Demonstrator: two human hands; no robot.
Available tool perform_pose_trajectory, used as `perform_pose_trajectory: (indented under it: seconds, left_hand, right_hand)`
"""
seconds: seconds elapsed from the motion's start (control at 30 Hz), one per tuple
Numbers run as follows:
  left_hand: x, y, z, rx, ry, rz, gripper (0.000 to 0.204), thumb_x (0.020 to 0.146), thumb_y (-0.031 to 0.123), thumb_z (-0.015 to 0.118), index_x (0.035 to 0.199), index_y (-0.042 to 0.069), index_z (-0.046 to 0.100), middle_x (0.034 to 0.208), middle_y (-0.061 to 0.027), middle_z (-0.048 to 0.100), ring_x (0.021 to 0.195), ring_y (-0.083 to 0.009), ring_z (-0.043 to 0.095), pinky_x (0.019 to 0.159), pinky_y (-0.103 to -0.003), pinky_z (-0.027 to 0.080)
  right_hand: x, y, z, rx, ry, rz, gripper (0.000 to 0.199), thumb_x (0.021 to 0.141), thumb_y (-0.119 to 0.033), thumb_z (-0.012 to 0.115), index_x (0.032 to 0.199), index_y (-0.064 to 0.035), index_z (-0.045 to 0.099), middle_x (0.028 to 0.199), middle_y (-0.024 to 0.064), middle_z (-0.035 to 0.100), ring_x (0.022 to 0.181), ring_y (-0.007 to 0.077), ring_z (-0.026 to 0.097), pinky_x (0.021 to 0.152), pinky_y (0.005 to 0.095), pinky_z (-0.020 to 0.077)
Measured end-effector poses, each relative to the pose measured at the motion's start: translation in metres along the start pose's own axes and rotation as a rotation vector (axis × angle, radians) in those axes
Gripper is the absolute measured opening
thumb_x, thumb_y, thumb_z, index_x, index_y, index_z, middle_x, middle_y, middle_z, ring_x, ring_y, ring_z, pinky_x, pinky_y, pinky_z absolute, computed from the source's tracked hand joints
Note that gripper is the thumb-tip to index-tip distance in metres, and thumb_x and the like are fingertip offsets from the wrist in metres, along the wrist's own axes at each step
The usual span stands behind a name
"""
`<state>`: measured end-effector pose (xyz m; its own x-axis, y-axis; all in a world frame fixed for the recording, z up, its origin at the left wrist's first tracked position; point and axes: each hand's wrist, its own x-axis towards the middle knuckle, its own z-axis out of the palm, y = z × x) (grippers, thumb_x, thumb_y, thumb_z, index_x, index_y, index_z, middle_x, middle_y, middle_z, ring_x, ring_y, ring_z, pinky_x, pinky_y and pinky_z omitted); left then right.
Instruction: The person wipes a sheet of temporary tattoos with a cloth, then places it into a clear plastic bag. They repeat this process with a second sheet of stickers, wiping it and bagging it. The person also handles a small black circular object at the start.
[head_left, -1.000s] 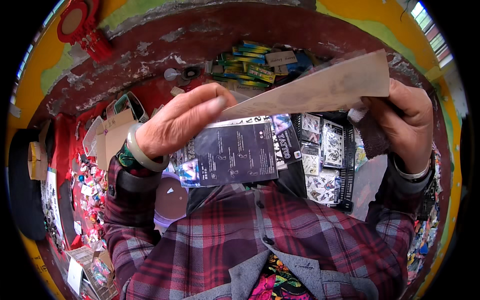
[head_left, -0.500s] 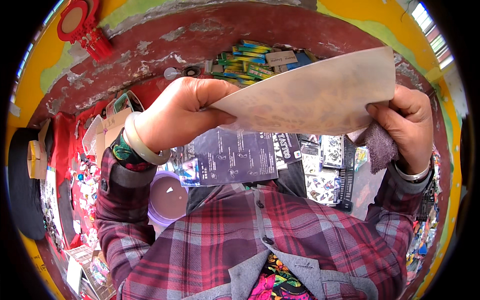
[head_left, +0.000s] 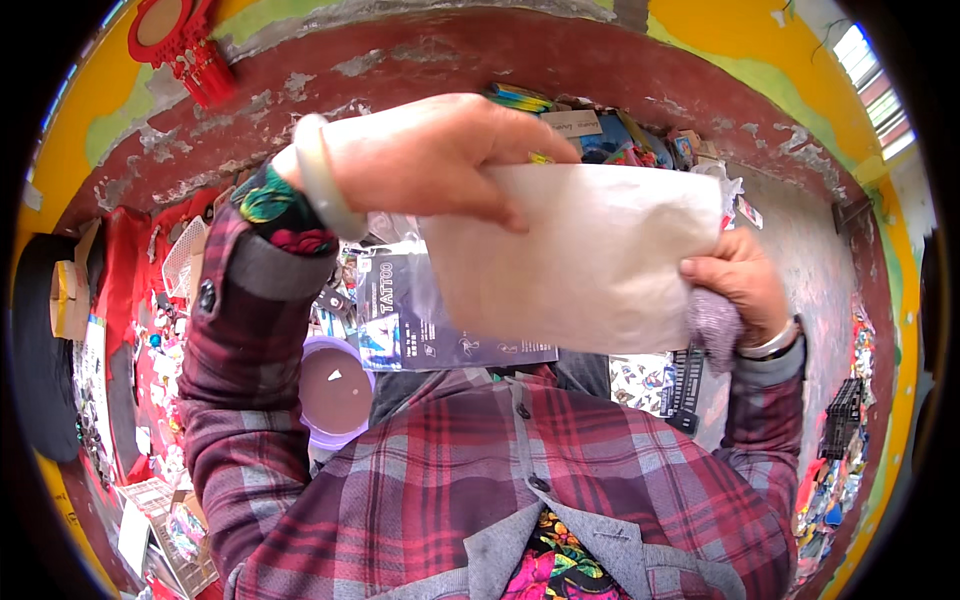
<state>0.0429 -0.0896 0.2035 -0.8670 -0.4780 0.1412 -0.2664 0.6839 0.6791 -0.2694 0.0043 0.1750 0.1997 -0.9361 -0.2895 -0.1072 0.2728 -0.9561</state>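
A pale, off-white sheet (head_left: 590,260) is held up in front of my chest, its plain side showing and its right part slightly creased. My right hand (head_left: 740,285) pinches its right edge, thumb on the near face. A greyish-purple knitted cloth (head_left: 714,325) hangs below that hand's fingers. Over the upper left corner lies my left hand (head_left: 440,160), somewhat blurred, thumb on the near face and fingers along the top edge, partly hidden. Behind the sheet, a dark printed tattoo package (head_left: 400,310) lies at my lap, partly covered.
A purple tub (head_left: 338,390) with a white scrap in it stands left of my lap. Patterned sheets (head_left: 640,380) and a black strip-like item (head_left: 686,385) lie on the right. Small boxes (head_left: 575,123) are piled by the red wall. A black crate (head_left: 842,418) stands far right.
The sheet has come lower and turned its pale face more fully toward me. My left hand has moved right and up along it; my right hand has moved left and down.
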Motion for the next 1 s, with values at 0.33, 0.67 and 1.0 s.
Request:
perform_pose_trajectory:
  seconds: [0.33, 0.67, 1.0]
  left_hand:
    - [-0.043, -0.069, 0.077, 0.001, 0.268, -0.324, 0.019, 0.089, 0.016, 0.060, 0.088, -0.003, 0.064, 0.075, -0.0064, 0.063, 0.065, -0.0121, 0.059, 0.060, -0.026, 0.049]
    - [-0.062, -0.079, 0.207, -1.186, 0.297, -0.931, 0.035, 0.090, 0.021, 0.061, 0.111, -0.006, 0.054, 0.085, -0.0076, 0.065, 0.059, -0.0094, 0.058, 0.053, -0.020, 0.048]
    - [-0.048, -0.099, 0.234, -1.534, 0.487, -0.756, 0.017, 0.092, 0.012, 0.053, 0.097, -0.003, 0.058, 0.088, -0.0086, 0.065, 0.067, -0.0094, 0.058, 0.059, -0.019, 0.045]
  right_hand:
    - [-0.003, 0.178, -0.009, 0.604, 0.260, 0.362, 0.013, 0.084, -0.013, 0.064, 0.088, -0.0044, 0.056, 0.070, 0.0053, 0.059, 0.057, 0.0145, 0.059, 0.050, 0.0281, 0.0484]
    - [-0.014, 0.174, 0.007, 0.596, 0.354, 0.298, 0.011, 0.083, -0.016, 0.064, 0.088, -0.0068, 0.060, 0.071, -0.0012, 0.054, 0.062, 0.0084, 0.054, 0.052, 0.0200, 0.0422]
    - [-0.016, 0.193, 0.001, 0.620, 0.336, 0.288, 0.012, 0.081, -0.014, 0.066, 0.088, -0.0064, 0.060, 0.076, 0.0019, 0.057, 0.071, 0.0124, 0.056, 0.066, 0.0250, 0.0457]
